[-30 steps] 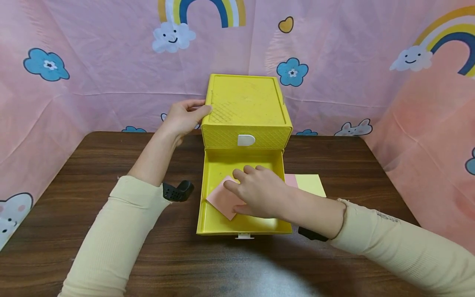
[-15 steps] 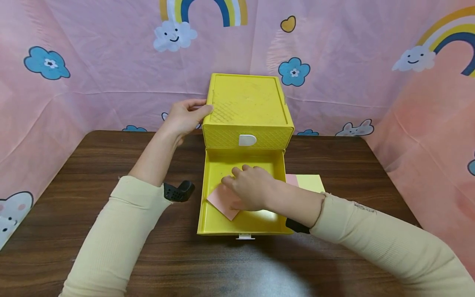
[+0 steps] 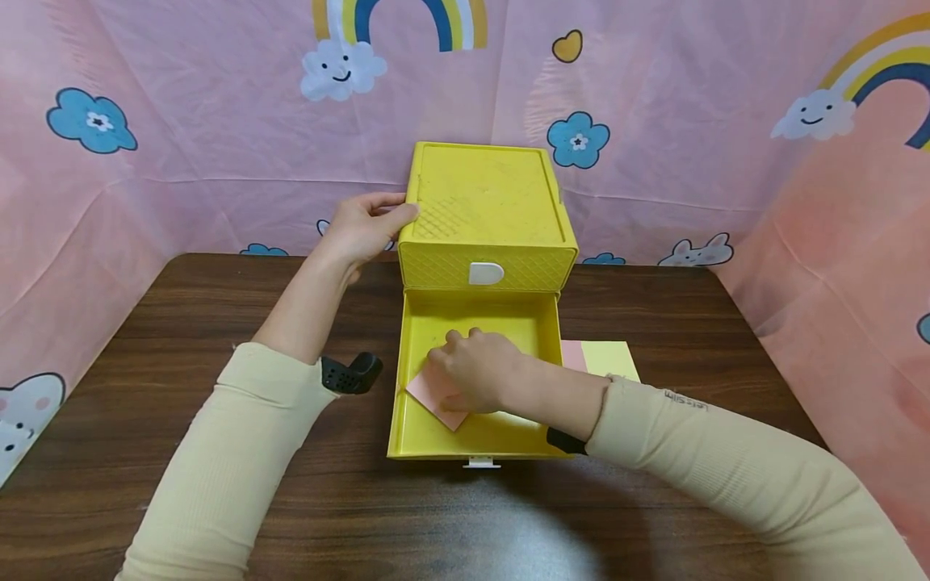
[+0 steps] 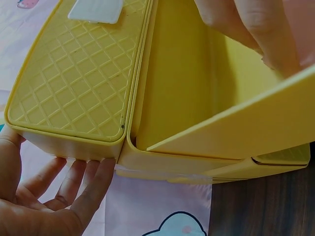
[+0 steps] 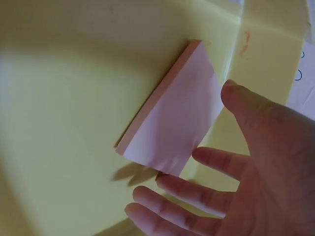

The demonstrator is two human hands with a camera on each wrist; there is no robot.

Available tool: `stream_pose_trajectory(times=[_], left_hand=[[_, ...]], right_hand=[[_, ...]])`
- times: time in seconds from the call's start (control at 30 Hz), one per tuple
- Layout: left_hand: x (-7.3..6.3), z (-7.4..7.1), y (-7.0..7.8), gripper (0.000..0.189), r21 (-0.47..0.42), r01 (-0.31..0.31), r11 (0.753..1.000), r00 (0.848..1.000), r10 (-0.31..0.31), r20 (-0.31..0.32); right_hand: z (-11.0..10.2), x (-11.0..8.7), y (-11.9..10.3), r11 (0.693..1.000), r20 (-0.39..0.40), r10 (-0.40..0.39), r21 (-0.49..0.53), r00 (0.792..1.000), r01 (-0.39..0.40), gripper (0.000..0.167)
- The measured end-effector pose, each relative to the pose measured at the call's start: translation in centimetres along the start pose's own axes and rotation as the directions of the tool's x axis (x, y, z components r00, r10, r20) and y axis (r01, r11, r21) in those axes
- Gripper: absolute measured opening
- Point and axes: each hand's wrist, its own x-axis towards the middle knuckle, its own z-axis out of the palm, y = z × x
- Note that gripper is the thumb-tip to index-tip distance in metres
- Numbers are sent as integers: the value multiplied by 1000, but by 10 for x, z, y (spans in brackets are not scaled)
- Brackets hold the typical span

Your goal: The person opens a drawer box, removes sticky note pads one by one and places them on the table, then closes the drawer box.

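A yellow two-tier box (image 3: 483,194) stands at the table's middle, its lower drawer (image 3: 508,319) pulled out. My left hand (image 3: 363,230) braces the upper tier's left side. In the left wrist view its fairly straight fingers (image 4: 93,189) touch the side wall, and the thumb lies near the top edge. My right hand (image 3: 475,371) is inside the drawer, over a pink sticky-note pad (image 5: 172,108) on the drawer floor. The right wrist view shows the thumb near one edge of the pad and spread fingertips by another, not closed round it.
A pink note pad (image 3: 573,355) and a pale yellow one (image 3: 610,359) lie on the wooden table (image 3: 305,500) to the drawer's right. White latches show on the upper tier (image 3: 486,273) and the drawer front (image 3: 481,462). A printed cloth (image 3: 240,121) hangs behind.
My right hand has moved left and down over the pink sticky-note pad in the drawer. The left hand keeps its place on the box, and the pad lies as before.
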Motion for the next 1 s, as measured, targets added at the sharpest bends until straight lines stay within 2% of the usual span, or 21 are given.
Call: stream_pose_trajectory(times=[0.37, 0.73, 1.0], left_hand=[[1, 0, 0, 47, -12, 0, 1000, 1000, 1, 1], [1, 0, -1, 46, 12, -7, 1000, 1000, 7, -12], [1, 0, -1, 47, 11, -8, 1000, 1000, 8, -10]], right_hand=[[5, 8, -11, 999, -3, 41, -7, 999, -41, 60], [9, 5, -21, 990, 16, 100, -102, 995, -98, 80], [11, 3, -22, 976, 72, 118, -194, 990, -102, 92]])
